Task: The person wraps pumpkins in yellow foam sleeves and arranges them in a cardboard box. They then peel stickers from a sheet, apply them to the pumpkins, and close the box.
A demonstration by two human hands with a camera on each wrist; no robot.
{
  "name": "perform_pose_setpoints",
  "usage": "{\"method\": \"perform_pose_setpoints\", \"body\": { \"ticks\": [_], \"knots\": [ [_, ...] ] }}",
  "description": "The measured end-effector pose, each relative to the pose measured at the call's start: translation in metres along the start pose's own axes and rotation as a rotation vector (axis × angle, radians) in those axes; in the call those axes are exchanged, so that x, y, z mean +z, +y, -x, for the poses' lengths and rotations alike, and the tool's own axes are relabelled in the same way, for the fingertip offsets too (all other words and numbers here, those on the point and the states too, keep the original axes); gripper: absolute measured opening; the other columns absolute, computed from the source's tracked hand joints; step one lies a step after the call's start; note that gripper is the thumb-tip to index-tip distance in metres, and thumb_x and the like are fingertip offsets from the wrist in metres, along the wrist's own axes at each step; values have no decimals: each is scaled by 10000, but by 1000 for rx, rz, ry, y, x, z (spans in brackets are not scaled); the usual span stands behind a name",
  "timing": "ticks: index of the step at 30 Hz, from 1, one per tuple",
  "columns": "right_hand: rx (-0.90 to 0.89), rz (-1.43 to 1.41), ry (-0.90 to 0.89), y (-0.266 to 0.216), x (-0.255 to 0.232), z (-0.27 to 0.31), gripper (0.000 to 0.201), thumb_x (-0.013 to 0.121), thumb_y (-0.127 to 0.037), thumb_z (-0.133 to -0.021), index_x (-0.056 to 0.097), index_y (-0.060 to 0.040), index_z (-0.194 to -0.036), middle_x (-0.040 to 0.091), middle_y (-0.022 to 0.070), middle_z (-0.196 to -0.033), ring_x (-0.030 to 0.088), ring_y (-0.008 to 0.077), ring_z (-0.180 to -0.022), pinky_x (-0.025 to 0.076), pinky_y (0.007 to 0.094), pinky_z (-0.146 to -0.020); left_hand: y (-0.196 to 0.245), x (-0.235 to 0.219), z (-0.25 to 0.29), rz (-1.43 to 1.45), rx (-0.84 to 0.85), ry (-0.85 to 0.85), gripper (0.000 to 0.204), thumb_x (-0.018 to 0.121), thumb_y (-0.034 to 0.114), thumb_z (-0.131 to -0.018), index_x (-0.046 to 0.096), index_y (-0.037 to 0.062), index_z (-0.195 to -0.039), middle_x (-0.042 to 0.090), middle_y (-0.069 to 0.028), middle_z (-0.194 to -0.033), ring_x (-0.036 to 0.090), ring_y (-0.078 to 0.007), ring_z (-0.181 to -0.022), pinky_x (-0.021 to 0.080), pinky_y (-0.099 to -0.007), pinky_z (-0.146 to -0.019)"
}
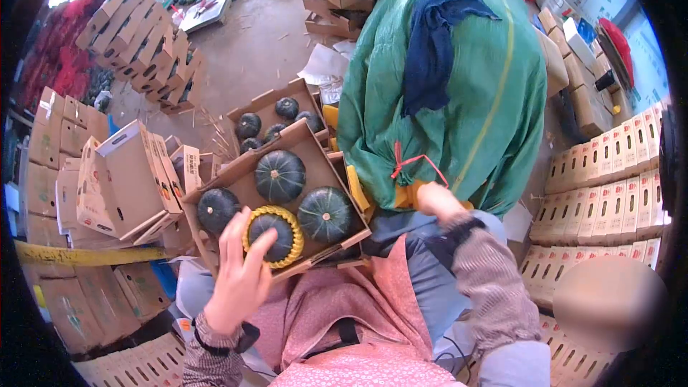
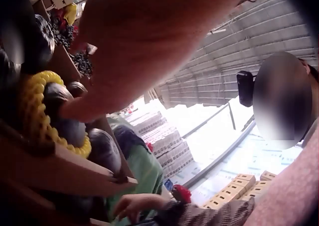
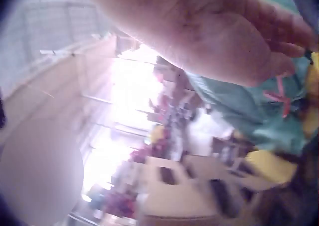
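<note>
A dark green squash [image 1: 272,240] in a yellow foam net [image 1: 296,244] sits in a cardboard box [image 1: 236,172] with other squashes [image 1: 326,215] bare around it. My left hand [image 1: 240,265] holds it, thumb and fingers on either side of the net's rim; the left wrist view shows a digit against the squash [image 2: 70,128] inside the net [image 2: 37,101]. My right hand [image 1: 438,202], fingers loosely bent, is at yellow material [image 1: 408,195] by the mouth of a green sack [image 1: 459,129], beside a red tie [image 1: 412,163]. Its fingertips are partly hidden.
Behind the box is another box of small squashes [image 1: 287,107]. Empty cartons [image 1: 132,179] lie at the left, and stacked trays [image 1: 143,43] stand farther back. Flat cartons [image 1: 598,201] line the right side. A dark blue cloth [image 1: 433,50] lies on the sack.
</note>
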State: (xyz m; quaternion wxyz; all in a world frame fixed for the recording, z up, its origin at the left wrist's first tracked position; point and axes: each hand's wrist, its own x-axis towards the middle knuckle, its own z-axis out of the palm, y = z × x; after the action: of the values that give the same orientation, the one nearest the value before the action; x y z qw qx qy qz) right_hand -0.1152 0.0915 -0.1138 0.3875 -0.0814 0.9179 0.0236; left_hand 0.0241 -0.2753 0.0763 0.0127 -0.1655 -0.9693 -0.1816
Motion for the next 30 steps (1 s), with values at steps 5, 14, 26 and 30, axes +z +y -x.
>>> {"method": "perform_pose_setpoints", "body": {
  "ticks": [5,14,26,30],
  "knots": [
    [491,-92,127,4,83,-87,920,667,-571,-707,369,-62,-1413,394,314,-1380,444,438,-1253,410,501,-997,47,4,28,353,55,149,362,744,20,-679,649,62,-1025,546,-177,-1220,545,-366,-1118,451,-439,-944],
    [316,-479,310,17,148,-155,764,735,-490,-661,551,-96,-1289,10,460,-1441,221,642,-1284,356,622,-1003,62,54,70,407,-228,105,315,759,59,-727,658,54,-1025,622,-129,-1099,602,-312,-1000,495,-384,-873],
    [448,-27,386,79,186,-263,457,632,-203,-743,621,-12,-1158,621,268,-1103,615,420,-1009,478,497,-911,48,56,58,267,-223,-62,255,698,125,-809,645,70,-1052,631,-80,-1011,614,-256,-924,498,-361,-783],
    [287,-181,369,115,159,-240,455,650,-199,-717,629,-13,-1132,642,235,-1105,627,410,-1001,497,471,-899,49,46,59,267,-180,-48,264,693,143,-816,642,66,-1063,640,-70,-1021,616,-245,-926,498,-362,-790]
  ]
}}
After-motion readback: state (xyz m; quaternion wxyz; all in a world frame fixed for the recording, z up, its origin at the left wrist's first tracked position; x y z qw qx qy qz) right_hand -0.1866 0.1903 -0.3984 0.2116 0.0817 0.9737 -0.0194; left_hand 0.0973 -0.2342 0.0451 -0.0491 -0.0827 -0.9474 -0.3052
